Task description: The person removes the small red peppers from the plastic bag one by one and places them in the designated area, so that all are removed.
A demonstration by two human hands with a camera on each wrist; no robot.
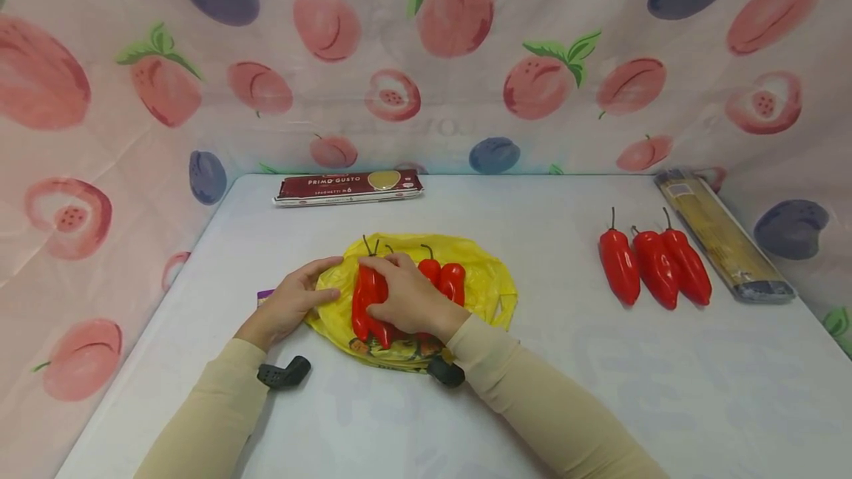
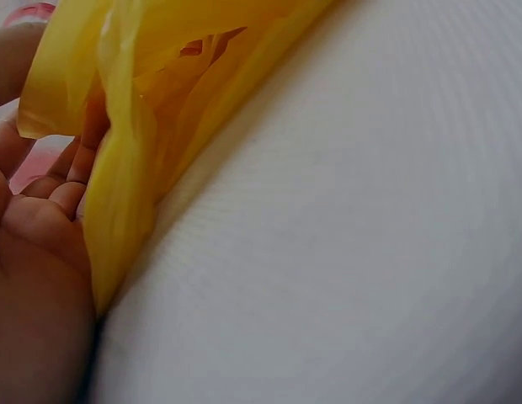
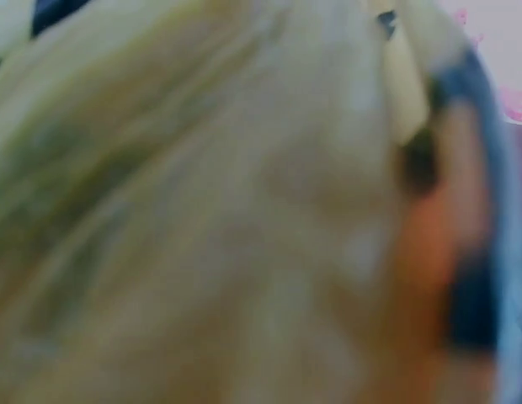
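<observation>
A yellow plastic bag (image 1: 489, 272) lies spread on the table, with several red peppers (image 1: 452, 281) on it, stems toward the back. At its left edge is my left hand (image 1: 293, 305); in the left wrist view the yellow film (image 2: 122, 194) passes between the thumb and bent fingers. My right hand (image 1: 416, 298) reaches over the bag and grips a red pepper (image 1: 368, 298) near its left side, thumb toward me and fingers over the top. That hand hides part of the other peppers. The right wrist view is mostly blurred bag film (image 3: 202, 219).
A dark red spaghetti pack (image 1: 349, 188) lies at the back. Three red peppers (image 1: 655, 265) lie on the right, beside a clear pasta pack (image 1: 725, 235). A purple-edged item (image 1: 264, 296) is partly hidden behind the left wrist. Fruit-patterned cloth (image 1: 459, 94) hangs behind the table.
</observation>
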